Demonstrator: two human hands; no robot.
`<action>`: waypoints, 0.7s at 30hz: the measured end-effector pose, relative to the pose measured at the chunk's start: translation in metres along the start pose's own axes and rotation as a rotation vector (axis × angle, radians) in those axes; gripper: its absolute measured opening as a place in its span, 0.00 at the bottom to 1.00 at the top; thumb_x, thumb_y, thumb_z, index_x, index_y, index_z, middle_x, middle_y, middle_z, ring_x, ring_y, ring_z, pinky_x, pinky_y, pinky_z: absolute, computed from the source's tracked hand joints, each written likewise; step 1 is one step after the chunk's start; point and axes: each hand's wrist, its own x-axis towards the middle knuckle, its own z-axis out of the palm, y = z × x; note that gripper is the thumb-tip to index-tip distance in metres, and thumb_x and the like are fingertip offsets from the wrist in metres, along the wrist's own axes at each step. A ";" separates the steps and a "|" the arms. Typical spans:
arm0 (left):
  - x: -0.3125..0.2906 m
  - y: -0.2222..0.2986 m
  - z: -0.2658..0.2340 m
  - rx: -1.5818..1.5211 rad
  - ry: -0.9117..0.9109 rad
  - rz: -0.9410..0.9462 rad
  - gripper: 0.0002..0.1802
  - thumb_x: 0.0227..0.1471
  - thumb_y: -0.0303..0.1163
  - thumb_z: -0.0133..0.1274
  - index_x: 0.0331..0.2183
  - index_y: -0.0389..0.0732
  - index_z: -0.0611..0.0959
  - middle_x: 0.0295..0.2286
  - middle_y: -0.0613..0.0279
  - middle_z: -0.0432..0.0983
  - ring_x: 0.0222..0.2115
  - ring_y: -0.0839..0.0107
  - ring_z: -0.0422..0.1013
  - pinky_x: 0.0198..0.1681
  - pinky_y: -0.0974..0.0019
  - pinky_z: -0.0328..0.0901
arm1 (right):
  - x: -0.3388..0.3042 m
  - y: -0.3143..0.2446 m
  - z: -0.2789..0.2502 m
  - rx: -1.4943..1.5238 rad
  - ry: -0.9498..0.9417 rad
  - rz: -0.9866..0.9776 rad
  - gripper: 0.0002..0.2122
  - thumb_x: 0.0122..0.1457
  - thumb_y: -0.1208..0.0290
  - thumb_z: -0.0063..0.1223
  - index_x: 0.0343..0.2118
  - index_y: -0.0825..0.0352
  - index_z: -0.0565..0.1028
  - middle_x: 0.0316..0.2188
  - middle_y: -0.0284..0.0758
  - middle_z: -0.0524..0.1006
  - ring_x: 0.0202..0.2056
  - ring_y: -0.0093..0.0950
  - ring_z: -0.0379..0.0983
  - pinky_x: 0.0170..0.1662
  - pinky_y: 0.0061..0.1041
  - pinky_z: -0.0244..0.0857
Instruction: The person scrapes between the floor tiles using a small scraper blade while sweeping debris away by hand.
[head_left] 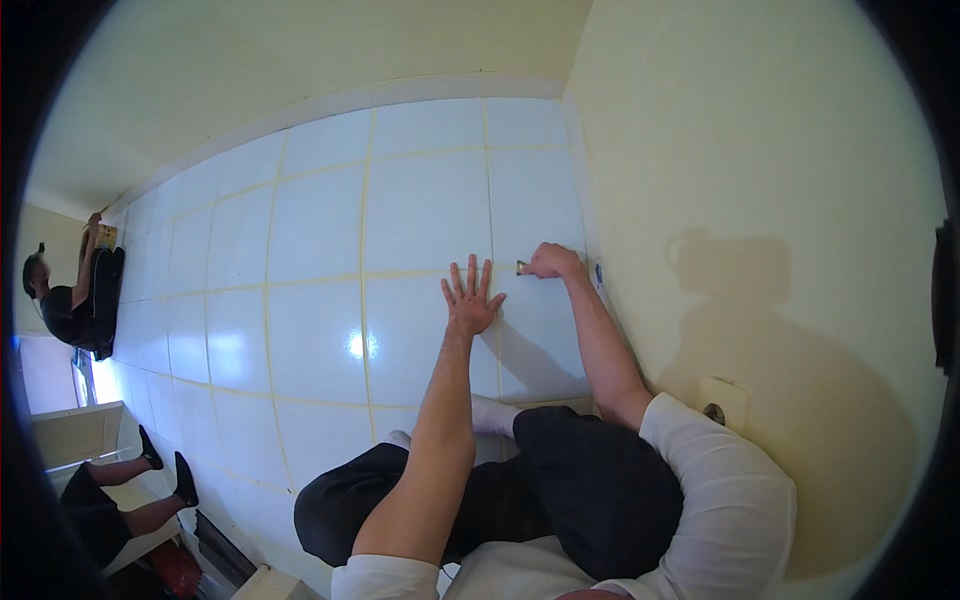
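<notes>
My left hand [471, 300] rests flat with fingers spread on the glossy white tile floor [420, 220]. Just right of it, my right hand [551, 262] is closed around a small flat-tipped tool [521, 268]. The tool's tip is down at a yellowish joint line between two tiles. My fist covers the rest of it, so its exact kind cannot be made out. Both forearms reach forward over my bent legs in black trousers [600, 480].
A cream wall [780, 150] rises close on my right, with a socket [713, 412] low on it. A small blue-and-white item [599, 275] lies at the wall's foot. At the far left a person [75, 295] crouches by the wall; another person's legs [150, 500] show nearer.
</notes>
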 end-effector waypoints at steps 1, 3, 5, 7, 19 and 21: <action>0.000 -0.002 0.000 -0.017 0.011 -0.002 0.45 0.60 0.64 0.35 0.69 0.58 0.38 0.69 0.62 0.21 0.67 0.43 0.18 0.64 0.31 0.21 | -0.001 0.001 -0.004 0.002 -0.038 0.012 0.22 0.48 0.45 0.61 0.34 0.61 0.84 0.36 0.38 0.83 0.39 0.35 0.80 0.42 0.35 0.72; 0.002 -0.010 -0.002 -0.029 0.018 -0.003 0.47 0.60 0.64 0.36 0.69 0.55 0.38 0.69 0.62 0.21 0.67 0.43 0.17 0.64 0.30 0.20 | 0.001 -0.007 -0.010 0.010 -0.077 0.023 0.22 0.48 0.45 0.61 0.34 0.61 0.84 0.35 0.38 0.83 0.38 0.34 0.80 0.42 0.34 0.72; 0.004 -0.005 -0.003 -0.079 0.015 -0.012 0.51 0.58 0.64 0.39 0.68 0.51 0.36 0.69 0.62 0.20 0.66 0.43 0.15 0.63 0.30 0.20 | 0.002 -0.006 -0.005 0.015 0.012 -0.001 0.21 0.48 0.46 0.62 0.32 0.63 0.84 0.31 0.36 0.83 0.36 0.33 0.80 0.41 0.34 0.72; 0.005 0.005 -0.005 -0.085 -0.008 -0.007 0.55 0.56 0.66 0.42 0.68 0.49 0.35 0.68 0.61 0.19 0.66 0.42 0.14 0.63 0.29 0.19 | 0.000 -0.006 0.000 0.080 0.018 -0.024 0.21 0.48 0.47 0.62 0.31 0.63 0.84 0.29 0.35 0.83 0.35 0.32 0.80 0.40 0.33 0.72; -0.005 0.006 -0.008 -0.035 -0.095 -0.002 0.79 0.33 0.76 0.59 0.67 0.47 0.31 0.67 0.51 0.15 0.65 0.39 0.11 0.61 0.25 0.19 | 0.006 0.000 0.003 0.081 0.089 -0.014 0.19 0.47 0.48 0.63 0.30 0.60 0.85 0.29 0.33 0.83 0.34 0.31 0.80 0.39 0.33 0.73; -0.009 0.002 -0.010 -0.051 -0.077 0.003 0.80 0.31 0.76 0.61 0.68 0.49 0.32 0.67 0.53 0.16 0.65 0.39 0.12 0.61 0.25 0.20 | 0.006 0.000 0.010 0.110 0.101 -0.054 0.19 0.47 0.47 0.63 0.31 0.60 0.85 0.30 0.33 0.83 0.35 0.31 0.80 0.40 0.34 0.73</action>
